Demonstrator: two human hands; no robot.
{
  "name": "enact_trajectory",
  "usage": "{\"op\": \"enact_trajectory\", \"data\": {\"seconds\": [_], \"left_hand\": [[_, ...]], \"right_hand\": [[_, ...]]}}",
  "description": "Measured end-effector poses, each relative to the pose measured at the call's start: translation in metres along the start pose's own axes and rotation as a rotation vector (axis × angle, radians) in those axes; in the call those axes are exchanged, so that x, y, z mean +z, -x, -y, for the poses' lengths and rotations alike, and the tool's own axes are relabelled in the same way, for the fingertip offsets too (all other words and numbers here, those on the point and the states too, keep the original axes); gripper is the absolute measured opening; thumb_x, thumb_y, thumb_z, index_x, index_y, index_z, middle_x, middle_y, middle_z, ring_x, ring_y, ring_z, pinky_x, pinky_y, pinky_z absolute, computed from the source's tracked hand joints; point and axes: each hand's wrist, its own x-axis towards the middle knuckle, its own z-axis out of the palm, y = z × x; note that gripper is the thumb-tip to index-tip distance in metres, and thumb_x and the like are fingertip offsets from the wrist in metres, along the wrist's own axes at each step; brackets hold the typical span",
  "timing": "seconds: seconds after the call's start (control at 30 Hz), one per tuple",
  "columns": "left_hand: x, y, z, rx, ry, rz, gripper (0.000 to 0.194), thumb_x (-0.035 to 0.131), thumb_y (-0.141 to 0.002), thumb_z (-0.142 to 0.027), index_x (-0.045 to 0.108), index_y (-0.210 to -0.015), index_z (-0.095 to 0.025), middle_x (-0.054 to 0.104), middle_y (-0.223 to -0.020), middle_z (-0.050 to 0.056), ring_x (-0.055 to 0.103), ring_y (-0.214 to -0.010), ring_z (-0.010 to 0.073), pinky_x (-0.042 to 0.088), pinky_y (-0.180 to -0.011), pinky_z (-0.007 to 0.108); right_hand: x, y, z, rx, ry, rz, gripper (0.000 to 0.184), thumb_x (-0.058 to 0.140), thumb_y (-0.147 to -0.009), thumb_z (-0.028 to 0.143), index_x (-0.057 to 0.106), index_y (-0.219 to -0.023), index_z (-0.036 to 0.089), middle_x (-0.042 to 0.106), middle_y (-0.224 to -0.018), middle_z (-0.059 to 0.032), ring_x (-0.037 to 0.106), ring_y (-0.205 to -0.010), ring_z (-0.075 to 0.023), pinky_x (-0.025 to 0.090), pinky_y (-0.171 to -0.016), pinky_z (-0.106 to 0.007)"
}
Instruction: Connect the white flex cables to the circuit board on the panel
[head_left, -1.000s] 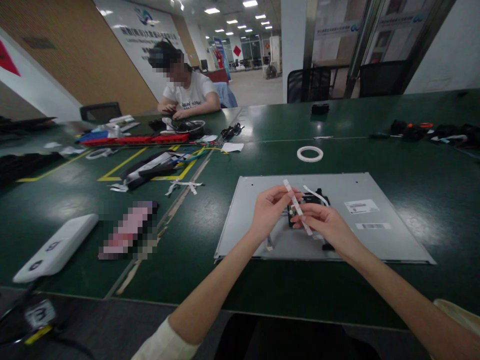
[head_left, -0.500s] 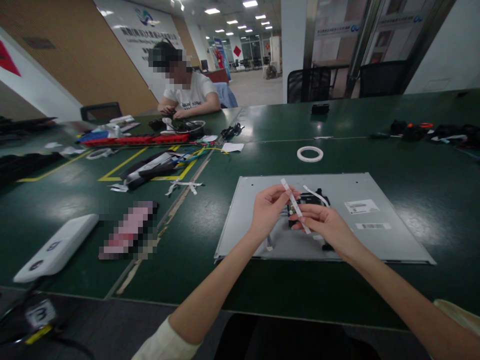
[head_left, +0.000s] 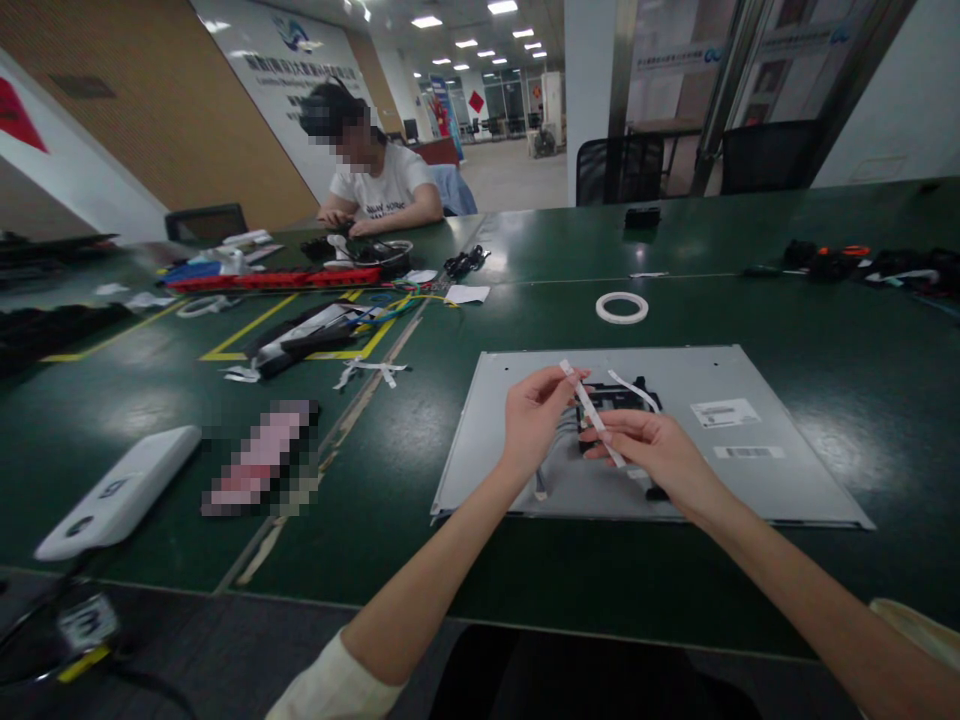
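Observation:
A short strip of white tape (head_left: 591, 411) is stretched at a slant between my two hands. My left hand (head_left: 534, 410) pinches its upper end, and my right hand (head_left: 651, 440) pinches it near the lower end. Both hands are over a flat grey metal panel (head_left: 495, 420) that lies on the table. Partly hidden behind my fingers, a black bracket with a small circuit board (head_left: 611, 395) sits on the panel's middle. Another white strip (head_left: 634, 390) curves up at its far side. Two labels (head_left: 726, 413) are stuck on the panel's right part.
A tape roll (head_left: 622, 308) lies beyond the panel on the green table (head_left: 525, 310). To the left are a white power bank (head_left: 120, 490), a blurred pink phone-like object (head_left: 262, 455), tape scraps (head_left: 371, 371) and a black bundle with wires (head_left: 311, 335). A person (head_left: 382, 185) sits across.
My left hand's fingers have shifted slightly at the strip's upper end. Both hands still hold the strip in nearly the same place; the whole view has moved a little.

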Motion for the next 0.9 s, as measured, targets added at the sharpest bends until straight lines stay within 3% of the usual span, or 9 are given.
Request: {"op": "enact_trajectory", "data": {"seconds": [0.23,0.4,0.5,0.63,0.7,0.77,0.83,0.9], "left_hand": [[-0.002,-0.001,0.001,-0.084,0.101,0.093,0.039,0.050,-0.085,-0.049,0.067,-0.088,-0.014,0.070,-0.097,0.010,0.067,-0.082,0.0193,0.052,-0.072,0.029],[0.003,0.001,0.005,-0.167,0.193,0.163,0.047,0.045,-0.085,-0.055,0.060,-0.106,-0.015,0.070,-0.098,0.012,0.067,-0.083,0.0209,0.051,-0.073,0.032],[0.003,-0.001,0.007,-0.119,0.076,0.120,0.044,0.042,-0.087,-0.052,0.055,-0.112,-0.017,0.068,-0.102,0.011,0.066,-0.089,0.0212,0.051,-0.077,0.034],[-0.012,-0.007,0.005,0.053,-0.379,0.109,0.037,0.047,-0.086,-0.038,0.050,-0.117,-0.018,0.061,-0.115,0.011,0.059,-0.104,0.0216,0.046,-0.088,0.038],[-0.026,-0.009,0.001,0.097,-0.662,0.238,0.054,0.057,-0.078,-0.033,0.042,-0.128,-0.018,0.051,-0.129,0.013,0.051,-0.115,0.0247,0.040,-0.097,0.042],[-0.039,-0.011,-0.002,0.086,-0.893,0.463,0.078,0.065,-0.068,-0.032,0.032,-0.137,-0.016,0.037,-0.141,0.017,0.037,-0.128,0.0301,0.032,-0.104,0.045],[-0.050,-0.012,-0.004,0.013,-1.052,0.681,0.095,0.070,-0.059,-0.034,0.025,-0.140,-0.012,0.029,-0.144,0.019,0.029,-0.132,0.0346,0.028,-0.106,0.047],[-0.057,-0.014,-0.005,-0.023,-1.116,0.778,0.099,0.070,-0.057,-0.035,0.023,-0.141,-0.010,0.026,-0.146,0.020,0.026,-0.133,0.0352,0.026,-0.107,0.046]], "right_hand": [[-0.004,0.000,-0.003,-0.047,-0.021,-0.073,0.027,0.066,-0.075,0.037,0.069,-0.092,0.016,0.070,-0.084,-0.0067,0.066,-0.072,-0.0145,0.048,-0.063,-0.024],[-0.006,-0.001,-0.003,-0.104,-0.044,-0.173,0.025,0.068,-0.075,0.038,0.069,-0.089,0.018,0.069,-0.079,-0.0046,0.065,-0.069,-0.0126,0.046,-0.058,-0.020],[-0.007,-0.001,-0.005,-0.113,-0.060,-0.196,0.025,0.068,-0.074,0.038,0.069,-0.089,0.018,0.069,-0.079,-0.0050,0.064,-0.068,-0.0123,0.046,-0.057,-0.020],[-0.010,-0.005,-0.008,-0.124,-0.143,-0.278,0.028,0.070,-0.073,0.039,0.069,-0.091,0.018,0.069,-0.081,-0.0046,0.063,-0.069,-0.0120,0.047,-0.057,-0.019],[-0.012,-0.006,-0.009,-0.113,-0.213,-0.303,0.029,0.071,-0.072,0.038,0.069,-0.093,0.018,0.069,-0.084,-0.0046,0.063,-0.071,-0.0119,0.047,-0.057,-0.019],[-0.013,-0.007,-0.008,-0.101,-0.280,-0.298,0.029,0.071,-0.071,0.035,0.069,-0.095,0.019,0.069,-0.089,-0.0050,0.063,-0.073,-0.0118,0.047,-0.058,-0.019],[-0.013,-0.007,-0.007,-0.092,-0.324,-0.287,0.029,0.072,-0.071,0.032,0.069,-0.096,0.018,0.068,-0.092,-0.0055,0.063,-0.074,-0.0114,0.048,-0.059,-0.018],[-0.013,-0.006,-0.005,-0.078,-0.349,-0.277,0.028,0.072,-0.070,0.030,0.069,-0.096,0.018,0.068,-0.093,-0.0059,0.063,-0.074,-0.0108,0.047,-0.059,-0.017]]}}
